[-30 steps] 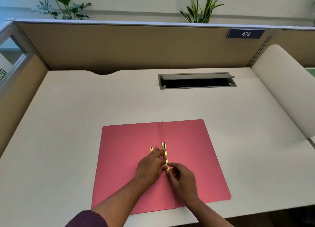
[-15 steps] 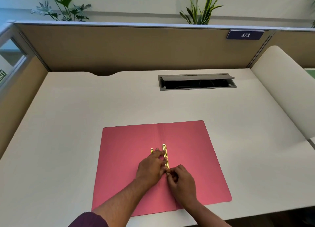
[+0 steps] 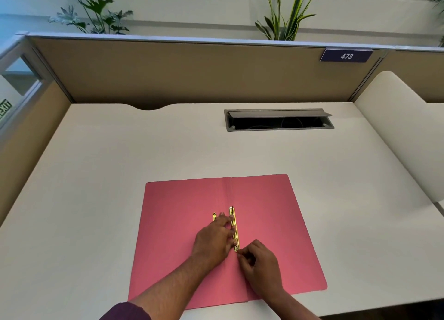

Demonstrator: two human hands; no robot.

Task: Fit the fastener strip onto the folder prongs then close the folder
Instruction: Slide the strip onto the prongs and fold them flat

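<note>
A pink folder [image 3: 271, 214] lies open and flat on the white desk, spine running away from me. A gold fastener strip [image 3: 234, 226] lies along the spine crease. A second gold piece [image 3: 214, 215] pokes out just left of it, mostly hidden under my fingers. My left hand [image 3: 216, 240] rests flat on the folder, fingertips pressing against the strip's left side. My right hand [image 3: 260, 262] has its fingers curled, pinching at the strip's near end. The prongs themselves are hidden by my hands.
The white desk [image 3: 120, 175] extends on all sides of the folder. A grey cable hatch [image 3: 278, 120] stands open at the back right. Tan partition walls [image 3: 182, 72] enclose the back and left. A cream chair back [image 3: 406, 132] stands at the right.
My right hand has drawn slightly nearer and closed its fingertips on the strip's near end. My left hand has stayed pressed beside the strip. The folder has not moved.
</note>
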